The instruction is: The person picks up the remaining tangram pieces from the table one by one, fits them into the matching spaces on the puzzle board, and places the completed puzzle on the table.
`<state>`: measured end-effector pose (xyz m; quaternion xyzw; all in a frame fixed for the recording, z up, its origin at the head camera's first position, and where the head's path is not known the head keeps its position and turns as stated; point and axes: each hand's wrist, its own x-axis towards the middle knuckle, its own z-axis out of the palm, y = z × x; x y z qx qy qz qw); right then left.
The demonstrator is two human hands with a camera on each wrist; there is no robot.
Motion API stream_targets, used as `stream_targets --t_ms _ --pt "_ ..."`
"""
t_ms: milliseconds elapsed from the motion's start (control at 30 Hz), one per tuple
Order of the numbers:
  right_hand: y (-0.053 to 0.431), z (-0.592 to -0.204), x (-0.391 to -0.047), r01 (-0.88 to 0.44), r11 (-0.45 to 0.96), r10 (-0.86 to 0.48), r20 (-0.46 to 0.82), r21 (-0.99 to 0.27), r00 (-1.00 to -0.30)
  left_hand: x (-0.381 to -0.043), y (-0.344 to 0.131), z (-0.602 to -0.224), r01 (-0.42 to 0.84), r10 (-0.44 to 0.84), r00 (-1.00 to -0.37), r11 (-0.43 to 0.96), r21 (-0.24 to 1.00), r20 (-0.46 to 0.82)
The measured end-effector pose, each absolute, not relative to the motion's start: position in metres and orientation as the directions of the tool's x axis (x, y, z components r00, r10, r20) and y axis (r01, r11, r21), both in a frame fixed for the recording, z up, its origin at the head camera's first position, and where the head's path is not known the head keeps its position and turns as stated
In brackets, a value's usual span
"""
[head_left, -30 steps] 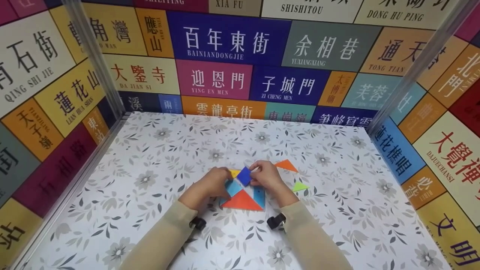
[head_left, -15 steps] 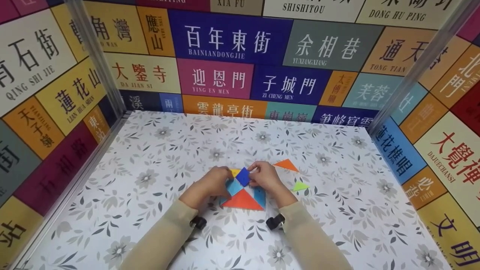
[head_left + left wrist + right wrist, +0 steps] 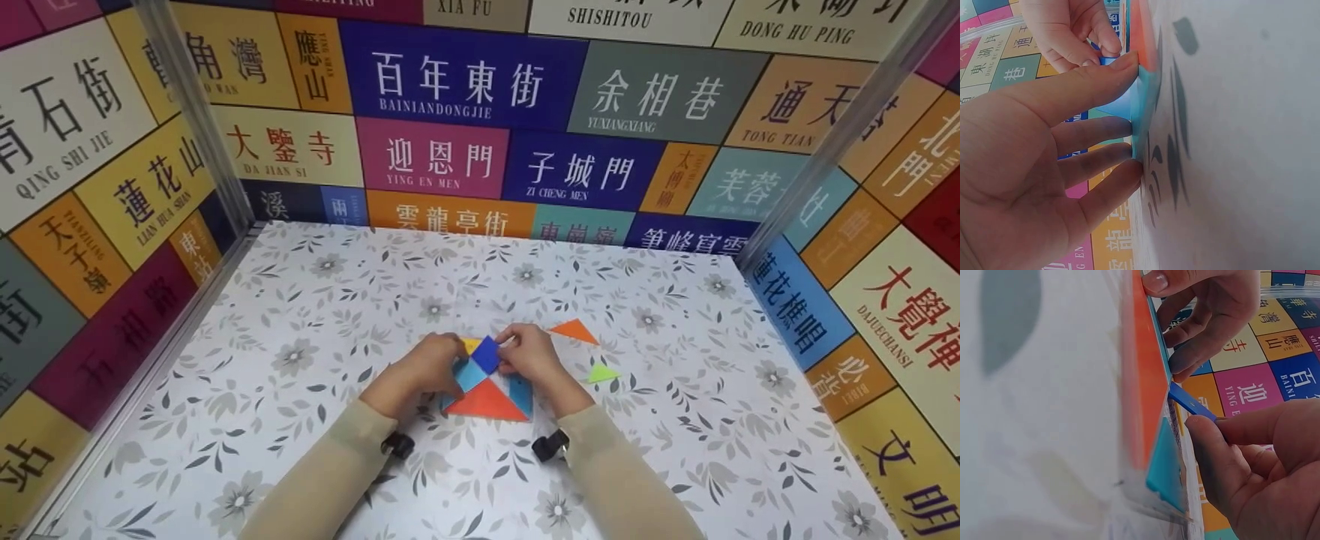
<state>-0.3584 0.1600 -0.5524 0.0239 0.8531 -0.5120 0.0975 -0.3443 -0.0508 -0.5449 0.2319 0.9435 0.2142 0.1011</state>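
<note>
In the head view, flat tangram pieces lie together at the middle of the table. My right hand (image 3: 534, 352) pinches a blue square (image 3: 486, 355) between thumb and fingers. The right wrist view shows this square tilted, its far edge down at the other pieces. My left hand (image 3: 427, 367) rests at the left side of the set, thumb and fingertips spread along the edge of a light-blue piece (image 3: 470, 375). Below sits a red-orange triangle (image 3: 487, 403), with another light-blue piece (image 3: 519, 396) on its right. A yellow piece (image 3: 470, 344) shows partly behind my left fingers.
An orange triangle (image 3: 576, 331) and a small lime-green triangle (image 3: 603, 373) lie loose to the right of my right hand. Panels printed with street names (image 3: 461, 75) enclose the flower-patterned table (image 3: 360, 480) at the back and both sides.
The blue square has shifted slightly down and left toward the light-blue piece, still in my right hand. My left hand stays in place.
</note>
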Motion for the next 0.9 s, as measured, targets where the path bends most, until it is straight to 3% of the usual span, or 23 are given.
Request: stream_targets --t_ms 633,900 --pt "0.1619 -0.5564 -0.3577 0.052 0.559 -0.053 -0.099 -0.828 -0.994 -0.3414 -0.0498 -0.5427 0.345 0.448 -0.884 0.819 0.458 -0.136" --pt "0.1628 -0.5589 -0.3578 0.003 0.629 -0.052 -0.045 -0.777 -0.998 -0.3428 -0.0499 -0.5441 0.405 0.485 -0.870 0.806 0.431 -0.090"
